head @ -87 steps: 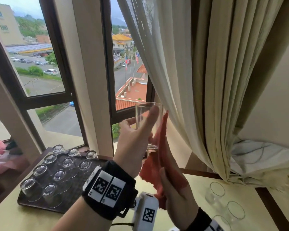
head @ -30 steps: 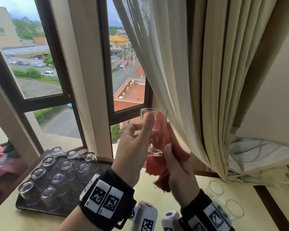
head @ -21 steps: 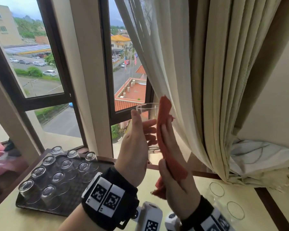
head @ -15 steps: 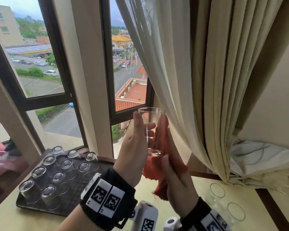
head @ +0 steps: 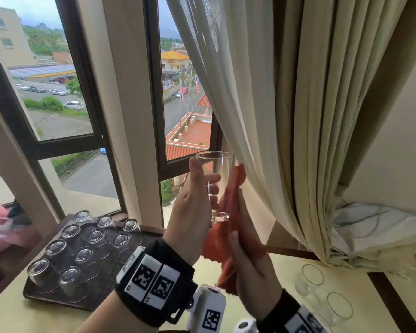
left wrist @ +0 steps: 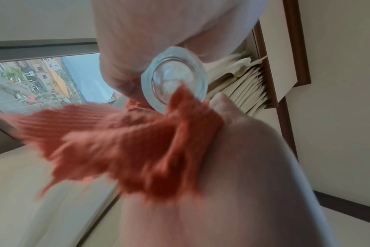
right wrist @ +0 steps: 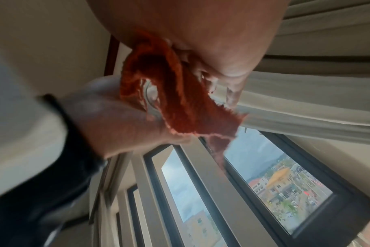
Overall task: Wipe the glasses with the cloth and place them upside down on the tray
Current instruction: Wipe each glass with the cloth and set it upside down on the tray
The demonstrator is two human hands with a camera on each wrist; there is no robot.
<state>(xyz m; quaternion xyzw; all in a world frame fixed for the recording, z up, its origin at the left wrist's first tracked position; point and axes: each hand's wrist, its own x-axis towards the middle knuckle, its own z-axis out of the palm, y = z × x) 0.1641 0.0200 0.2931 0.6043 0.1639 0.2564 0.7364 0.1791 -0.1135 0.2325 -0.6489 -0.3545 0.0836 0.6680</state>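
Clear cylindrical glass (head: 223, 164), thick-based and upright, held above and right of the dark tray (head: 106, 280) in the curled left hand (head: 190, 212), ribbed orange cloth (head: 215, 243) thumb-pinched by the right hand (head: 252, 270) against its wall.

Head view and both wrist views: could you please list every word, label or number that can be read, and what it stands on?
Nothing readable in any view.
Left wristband: black-and-white square codes only, no letters.
White camera unit: the same kind of code.
Buildings outside: any signs too small to read.
Glass and cloth: no print visible.
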